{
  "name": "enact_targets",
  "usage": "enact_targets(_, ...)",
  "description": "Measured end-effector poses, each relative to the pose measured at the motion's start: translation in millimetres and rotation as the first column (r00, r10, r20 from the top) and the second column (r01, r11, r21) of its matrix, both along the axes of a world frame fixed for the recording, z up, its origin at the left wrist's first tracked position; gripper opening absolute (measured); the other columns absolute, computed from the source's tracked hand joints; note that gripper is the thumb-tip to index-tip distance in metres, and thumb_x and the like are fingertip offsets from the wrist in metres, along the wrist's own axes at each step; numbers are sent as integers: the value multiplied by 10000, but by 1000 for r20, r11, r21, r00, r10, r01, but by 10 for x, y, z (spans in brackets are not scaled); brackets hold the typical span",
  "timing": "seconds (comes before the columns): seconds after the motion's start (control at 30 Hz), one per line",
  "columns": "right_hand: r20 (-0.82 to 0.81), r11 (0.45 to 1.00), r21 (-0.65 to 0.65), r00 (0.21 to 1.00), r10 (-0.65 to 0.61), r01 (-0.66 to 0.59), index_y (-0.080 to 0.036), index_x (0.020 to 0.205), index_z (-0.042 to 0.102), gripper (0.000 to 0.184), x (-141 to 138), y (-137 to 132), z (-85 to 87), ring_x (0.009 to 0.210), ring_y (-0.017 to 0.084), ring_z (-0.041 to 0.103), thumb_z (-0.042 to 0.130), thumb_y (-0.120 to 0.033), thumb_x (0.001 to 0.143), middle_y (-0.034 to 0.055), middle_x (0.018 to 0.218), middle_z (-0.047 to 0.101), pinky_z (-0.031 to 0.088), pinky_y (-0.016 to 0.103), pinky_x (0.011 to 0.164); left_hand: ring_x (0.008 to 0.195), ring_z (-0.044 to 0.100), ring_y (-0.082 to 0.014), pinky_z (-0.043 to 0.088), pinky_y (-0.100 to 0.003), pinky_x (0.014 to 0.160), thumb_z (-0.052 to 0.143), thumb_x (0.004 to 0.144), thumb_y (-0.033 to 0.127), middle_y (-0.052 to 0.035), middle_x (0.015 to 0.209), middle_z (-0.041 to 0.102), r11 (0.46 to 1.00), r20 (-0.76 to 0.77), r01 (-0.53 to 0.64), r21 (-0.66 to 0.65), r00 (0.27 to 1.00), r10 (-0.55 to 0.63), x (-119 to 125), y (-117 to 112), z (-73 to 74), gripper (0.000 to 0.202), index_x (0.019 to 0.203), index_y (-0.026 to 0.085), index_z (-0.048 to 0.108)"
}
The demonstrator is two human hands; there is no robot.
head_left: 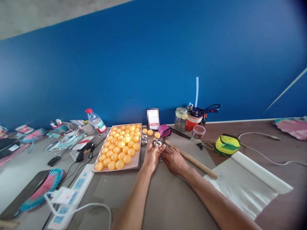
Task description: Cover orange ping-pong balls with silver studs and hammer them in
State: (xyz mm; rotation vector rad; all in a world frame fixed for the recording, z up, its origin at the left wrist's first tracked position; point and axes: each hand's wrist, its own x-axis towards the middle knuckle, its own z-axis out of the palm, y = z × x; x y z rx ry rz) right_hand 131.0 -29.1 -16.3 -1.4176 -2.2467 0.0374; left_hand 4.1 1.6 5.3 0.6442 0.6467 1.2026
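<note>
My left hand (pixel 151 156) holds a shiny, silver-faceted ball (pixel 157 143) upright, with the fingers wrapped round its lower side. Close beside it, my right hand (pixel 174 159) has its fingers bent together near the table; what they pinch, if anything, is hidden. Small silvery pieces (pixel 160 161) lie between the two hands. Two more silver balls (pixel 144 142) sit just beyond my left hand, near plain orange balls (pixel 150 132). To the left, a shallow box (pixel 137 163) holds many orange balls like table-tennis balls.
A wooden stick (pixel 194 159) lies right of my right hand, beside a white roll (pixel 261 172). Behind stand a purple item (pixel 164 130), a clear jar (pixel 181 119) and a red cup (pixel 193 123). A power strip (pixel 75 195) with cables and a bottle (pixel 96 123) are at left.
</note>
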Motion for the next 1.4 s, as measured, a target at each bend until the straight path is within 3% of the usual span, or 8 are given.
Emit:
enact_targets(0.3, -421, 995, -61, 902, -93, 74, -182, 672, 521, 107, 103, 30, 39, 683, 141, 523, 450, -105, 689, 20, 710, 599, 363, 264, 671, 897, 628, -212, 461, -382, 871, 643, 663, 159, -38, 984, 610, 997, -128, -48, 64, 990, 56, -7, 18, -45, 490, 1125, 226, 492)
enact_targets(0.43, -714, 975, -208, 670, -203, 75, -193, 657, 491, 59, 85, 39, 80, 580, 114, 505, 450, -164, 687, 7, 709, 611, 383, 235, 572, 870, 631, -210, 475, -394, 849, 638, 694, 210, -48, 1017, 597, 990, -197, -35, 136, 979, 62, -1, 12, -77, 450, 1125, 226, 511)
enact_targets(0.57, -861, 938, -345, 405, -306, -25, -189, 678, 512, 103, 56, 58, 148, 442, 96, 431, 533, -286, 703, -52, 500, 499, 341, 223, 460, 878, 623, -208, 479, -400, 845, 622, 717, 235, -56, 1080, 581, 983, -269, -18, 181, 961, 67, 0, 0, -97, 446, 1149, 235, 510)
enact_targets(0.7, -901, 917, -370, 298, -316, -149, -164, 752, 594, 171, 43, 79, 185, 460, 97, 457, 572, -324, 695, -53, 484, 504, 372, 232, 499, 1005, 567, -231, 459, -385, 879, 621, 715, 231, -67, 1158, 569, 966, -399, -19, 256, 909, 123, -6, -2, -103, 436, 1145, 224, 546)
enact_targets(0.87, -914, 917, -356, 269, -303, -179, -166, 817, 587, 185, 12, 83, 157, 464, 92, 474, 567, -287, 680, -29, 618, 582, 388, 243, 507, 1068, 528, -237, 423, -381, 923, 620, 723, 249, -69, 1152, 584, 950, -497, 8, 313, 854, 156, -6, -18, -105, 458, 1173, 215, 543)
enact_targets(1.07, -856, 948, -319, 429, -288, -1, -181, 730, 582, 86, 47, 97, 117, 644, 136, 532, 548, -251, 695, 0, 702, 582, 422, 257, 633, 1068, 529, -238, 442, -380, 907, 585, 752, 266, -79, 1209, 550, 946, -498, 56, 319, 859, 118, 33, -38, -113, 472, 1213, 207, 503)
enact_targets(1.23, -843, 956, -292, 469, -263, 10, -185, 707, 566, 65, 56, 96, 138, 706, 149, 549, 542, -244, 697, 5, 738, 571, 432, 276, 707, 1100, 507, -231, 415, -369, 936, 569, 764, 267, -76, 1232, 534, 933, -554, 105, 344, 825, 111, 34, -60, -95, 468, 1222, 207, 491)
enact_targets(1.4, -849, 942, -336, 423, -316, 29, -187, 733, 531, 73, 46, 114, 130, 649, 144, 549, 545, -230, 675, -10, 686, 572, 443, 275, 655, 1107, 503, -234, 403, -368, 941, 575, 761, 265, -81, 1242, 529, 929, -562, 106, 354, 818, 121, 43, -80, -82, 464, 1214, 199, 500)
